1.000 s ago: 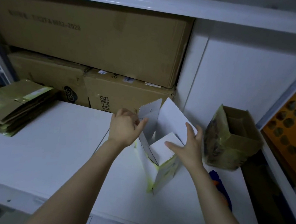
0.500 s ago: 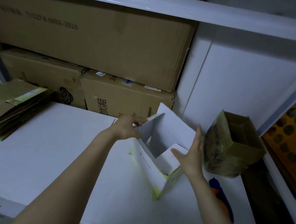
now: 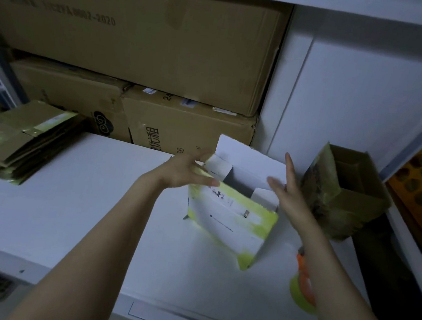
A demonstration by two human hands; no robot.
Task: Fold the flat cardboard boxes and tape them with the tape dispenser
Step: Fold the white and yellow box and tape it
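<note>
Grips the left end of the box (image 3: 227, 215) with the left hand (image 3: 182, 170). Holds the right hand (image 3: 289, 194) open beside its right end. Long way: left to right, between both.

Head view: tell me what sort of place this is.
Probably a stockroom or packing station: big brown cartons stacked at the back, a pile of flat boxes on the white table, and a tape dispenser beside the half-folded box.

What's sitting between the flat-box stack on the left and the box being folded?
Head view: only bare white tabletop, then the left hand gripping the box by its left flap.
</note>
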